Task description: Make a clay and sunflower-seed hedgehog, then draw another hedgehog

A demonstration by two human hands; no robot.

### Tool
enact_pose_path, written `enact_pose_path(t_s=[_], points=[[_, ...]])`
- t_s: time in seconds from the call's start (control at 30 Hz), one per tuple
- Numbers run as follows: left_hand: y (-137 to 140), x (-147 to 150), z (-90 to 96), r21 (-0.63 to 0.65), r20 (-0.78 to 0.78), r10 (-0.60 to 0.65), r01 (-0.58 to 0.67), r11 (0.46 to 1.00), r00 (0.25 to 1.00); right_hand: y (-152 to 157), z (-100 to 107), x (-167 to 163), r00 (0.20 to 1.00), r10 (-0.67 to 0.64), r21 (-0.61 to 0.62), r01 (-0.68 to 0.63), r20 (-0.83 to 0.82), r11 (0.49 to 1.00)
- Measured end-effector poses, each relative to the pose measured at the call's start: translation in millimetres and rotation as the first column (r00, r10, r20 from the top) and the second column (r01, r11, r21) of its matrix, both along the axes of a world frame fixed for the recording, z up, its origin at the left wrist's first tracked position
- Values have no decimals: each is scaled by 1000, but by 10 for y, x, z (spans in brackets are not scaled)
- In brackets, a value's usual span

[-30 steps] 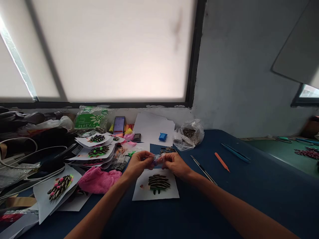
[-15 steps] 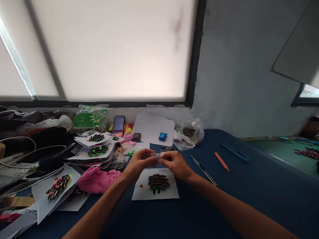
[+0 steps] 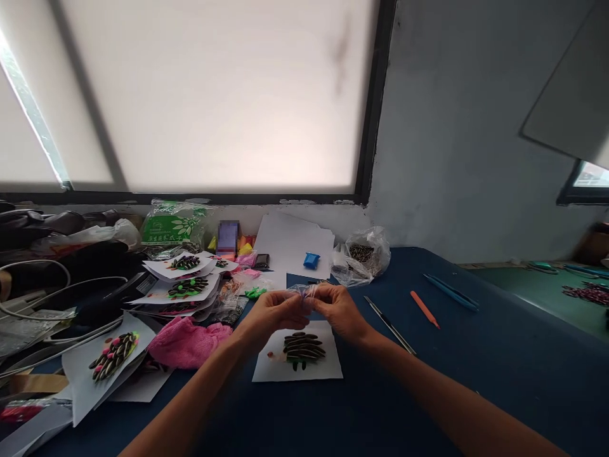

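Note:
Both hands meet above the near sheet and pinch a small clear plastic wrapper point(image 3: 301, 292), with a faint purple tint inside. My left hand point(image 3: 275, 311) grips its left side; my right hand point(image 3: 337, 310) grips its right side, fingertips almost touching. What lies within the wrapper is too small to make out. Just below the hands, a white paper point(image 3: 266, 374) lies flat on the dark blue table point(image 3: 380, 406). On it is a hedgehog figure point(image 3: 303, 348) with a back of striped sunflower seeds, a pale face and dark legs.
To the left are seed-decorated papers point(image 3: 152, 293), a pink cloth point(image 3: 189, 343) and cables. Behind stand a blue packet point(image 3: 311, 260) on white sheets and a plastic bag of seeds point(image 3: 361, 254). At right lie a metal tool point(image 3: 390, 325), an orange pen-like tool point(image 3: 424, 309) and blue tweezers point(image 3: 450, 292).
The fingers have shifted slightly on the wrapper, and more of the clear plastic shows between and above them. The right hand's fingertips have drawn in a little.

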State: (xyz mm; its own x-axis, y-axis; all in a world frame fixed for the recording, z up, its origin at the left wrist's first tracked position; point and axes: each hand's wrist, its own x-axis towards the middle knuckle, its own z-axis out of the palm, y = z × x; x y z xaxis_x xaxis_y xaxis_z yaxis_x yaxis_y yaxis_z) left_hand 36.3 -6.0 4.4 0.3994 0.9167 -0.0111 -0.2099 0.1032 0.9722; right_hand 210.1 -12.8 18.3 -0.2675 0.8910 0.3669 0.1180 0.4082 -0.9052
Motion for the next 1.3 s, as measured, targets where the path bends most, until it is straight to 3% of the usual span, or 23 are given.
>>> enact_pose_path(t_s=[0.13, 0.33, 0.5, 0.73, 1.03, 1.3], points=[[12, -11, 6, -18, -13, 83, -83, 996, 996, -50, 5, -10, 993, -91, 108, 82, 75, 991], [-20, 1, 75, -12, 36, 12, -12, 1000, 999, -75, -7, -14, 966, -200, 288, 146, 166, 946], [48, 42, 180, -16, 11, -16, 16, 1000, 1000, -37, 13, 31, 953, -193, 324, 111, 233, 940], [136, 117, 130, 11, 32, 25, -26, 1000, 999, -32, -8, 41, 941, -300, 355, 229, 159, 906], [36, 52, 81, -24, -7, 70, -70, 997, 998, -34, -57, 24, 890, -323, 444, 159, 322, 882], [40, 35, 39, -7, 31, 34, -34, 999, 999, -67, -48, 35, 880, -315, 503, 105, 355, 858]])
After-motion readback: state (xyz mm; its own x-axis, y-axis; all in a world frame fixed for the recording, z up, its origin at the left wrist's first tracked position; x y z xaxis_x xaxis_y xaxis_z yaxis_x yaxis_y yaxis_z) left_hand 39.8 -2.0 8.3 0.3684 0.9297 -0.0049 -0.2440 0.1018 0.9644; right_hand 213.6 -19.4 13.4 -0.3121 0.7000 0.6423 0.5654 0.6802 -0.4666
